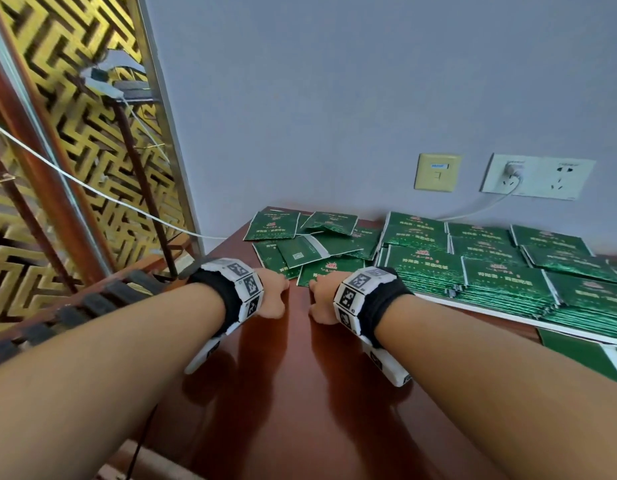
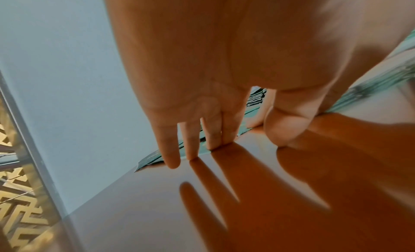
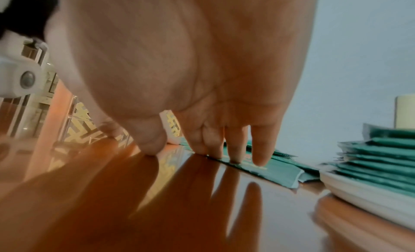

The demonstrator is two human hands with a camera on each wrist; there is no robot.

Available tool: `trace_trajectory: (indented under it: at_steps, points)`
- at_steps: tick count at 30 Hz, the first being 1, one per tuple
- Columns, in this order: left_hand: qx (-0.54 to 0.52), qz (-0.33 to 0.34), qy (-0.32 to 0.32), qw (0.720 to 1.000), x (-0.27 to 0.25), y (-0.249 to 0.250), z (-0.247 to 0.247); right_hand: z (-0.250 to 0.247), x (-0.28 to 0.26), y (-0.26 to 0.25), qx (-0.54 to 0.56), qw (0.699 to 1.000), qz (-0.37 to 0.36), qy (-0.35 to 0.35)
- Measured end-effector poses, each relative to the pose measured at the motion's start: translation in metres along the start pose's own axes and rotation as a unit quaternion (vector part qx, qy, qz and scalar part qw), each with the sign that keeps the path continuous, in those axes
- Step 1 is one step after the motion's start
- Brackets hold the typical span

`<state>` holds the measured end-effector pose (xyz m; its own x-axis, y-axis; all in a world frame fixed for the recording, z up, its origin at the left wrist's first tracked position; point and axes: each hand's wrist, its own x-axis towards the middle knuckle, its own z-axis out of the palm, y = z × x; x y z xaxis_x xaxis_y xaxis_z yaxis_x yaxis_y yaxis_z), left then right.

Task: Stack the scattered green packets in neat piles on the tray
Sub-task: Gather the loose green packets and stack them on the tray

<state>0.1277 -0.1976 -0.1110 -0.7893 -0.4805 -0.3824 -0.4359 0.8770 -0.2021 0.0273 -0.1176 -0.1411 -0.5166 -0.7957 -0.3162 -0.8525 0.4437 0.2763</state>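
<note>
A plain grey-blue wall [image 1: 334, 98] rises behind a glossy reddish-brown wooden table [image 1: 300, 393], whose polish throws back the light. On the wall sit a cream data plate [image 1: 437, 172] and a white double socket [image 1: 539, 176] with a charger plugged in. To the left stands a gold fretwork screen [image 1: 75, 150].

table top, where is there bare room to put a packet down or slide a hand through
Bare wood table lies in front of both hands, toward the person, and in the gap between the left hand and right hand. Crowded: loose packets fill the far side by the wall, and the tray on the right is covered with stacks.
</note>
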Motion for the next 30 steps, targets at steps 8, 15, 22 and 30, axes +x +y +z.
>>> trace_trajectory:
  at_steps: [8,15,22,30]
  points:
    - [0.004,0.011,0.000,1.000,-0.037,0.009,0.011,0.009,-0.029,-0.001,0.028,0.999,-0.019,-0.003]
    - [-0.039,0.017,-0.017,0.999,-0.064,0.010,0.026,0.021,-0.063,0.000,0.046,0.998,-0.048,-0.002]
    - [-0.066,0.035,-0.004,0.997,-0.096,0.014,0.031,0.022,-0.104,0.003,0.044,0.997,-0.060,-0.007]
    - [-0.083,0.067,0.000,0.994,-0.136,0.026,0.035,0.014,-0.162,0.004,0.079,0.994,-0.079,0.005]
